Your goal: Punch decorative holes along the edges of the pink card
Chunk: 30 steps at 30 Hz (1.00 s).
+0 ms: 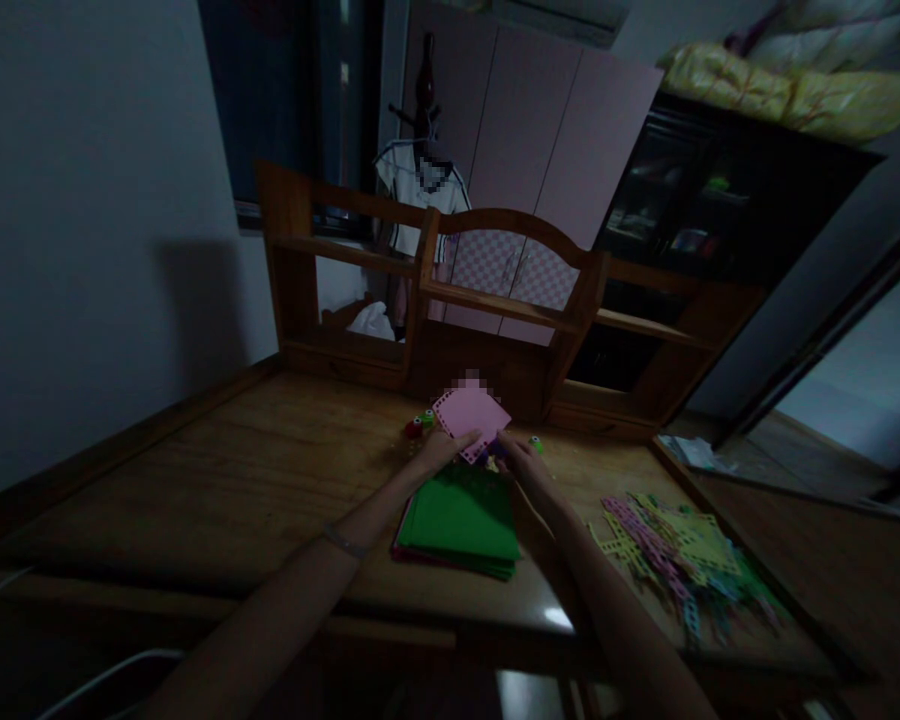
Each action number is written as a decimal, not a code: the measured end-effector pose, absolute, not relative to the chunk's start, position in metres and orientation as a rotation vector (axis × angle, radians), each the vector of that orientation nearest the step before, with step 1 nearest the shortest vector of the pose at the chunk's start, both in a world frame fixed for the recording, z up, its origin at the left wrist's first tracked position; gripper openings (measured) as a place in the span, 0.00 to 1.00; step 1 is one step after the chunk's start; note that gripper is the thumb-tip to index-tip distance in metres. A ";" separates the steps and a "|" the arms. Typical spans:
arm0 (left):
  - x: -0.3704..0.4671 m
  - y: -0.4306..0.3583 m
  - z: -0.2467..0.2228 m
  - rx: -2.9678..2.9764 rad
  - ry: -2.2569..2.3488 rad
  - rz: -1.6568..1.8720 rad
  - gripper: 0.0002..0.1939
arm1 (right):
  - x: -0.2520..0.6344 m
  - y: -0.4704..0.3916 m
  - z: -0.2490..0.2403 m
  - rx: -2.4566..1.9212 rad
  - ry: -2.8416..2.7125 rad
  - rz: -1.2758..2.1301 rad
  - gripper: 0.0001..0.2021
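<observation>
A pink sheet [471, 412] with small holes punched along its edges is held up over the desk. My left hand [444, 450] is closed on its lower left side, the thumb lying on the sheet. At the sheet's lower right, my right hand [516, 455] is closed around something dark purple that I cannot make out clearly. Below both hands lies a stack of green sheets [461, 525], with pink edges showing underneath. A red object with eyes [413, 428] and a green one [535, 444] stand on either side of the hands.
Cut strips in yellow, pink, green and blue [671, 545] are piled on the desk's right side. A wooden shelf unit [502, 300] rises along the desk's back edge. The wooden desk top [270, 470] extends to the left.
</observation>
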<state>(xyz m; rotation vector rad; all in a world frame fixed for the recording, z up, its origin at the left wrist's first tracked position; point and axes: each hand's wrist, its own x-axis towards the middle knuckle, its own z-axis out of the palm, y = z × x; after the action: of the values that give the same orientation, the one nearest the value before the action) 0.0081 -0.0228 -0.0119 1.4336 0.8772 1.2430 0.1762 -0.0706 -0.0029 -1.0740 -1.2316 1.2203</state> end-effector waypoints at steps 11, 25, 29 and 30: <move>0.007 -0.028 -0.008 1.444 0.886 1.213 0.27 | 0.176 -0.075 -0.003 -1.063 -1.332 1.181 0.20; 0.007 -0.036 0.001 1.574 0.839 1.141 0.22 | 0.172 -0.071 -0.007 -1.047 -1.330 1.296 0.21; 0.008 -0.034 -0.001 1.635 0.800 1.177 0.23 | 0.164 -0.082 0.004 -1.081 -1.325 1.215 0.22; 0.008 -0.034 -0.002 1.652 0.796 1.195 0.23 | 0.162 -0.085 0.007 -1.097 -1.317 1.188 0.23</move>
<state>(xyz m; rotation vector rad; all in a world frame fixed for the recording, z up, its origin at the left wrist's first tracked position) 0.0081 -0.0336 -0.0018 1.6516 0.7963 1.1952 0.1620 -0.0846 0.0069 -1.0972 -1.3167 1.1884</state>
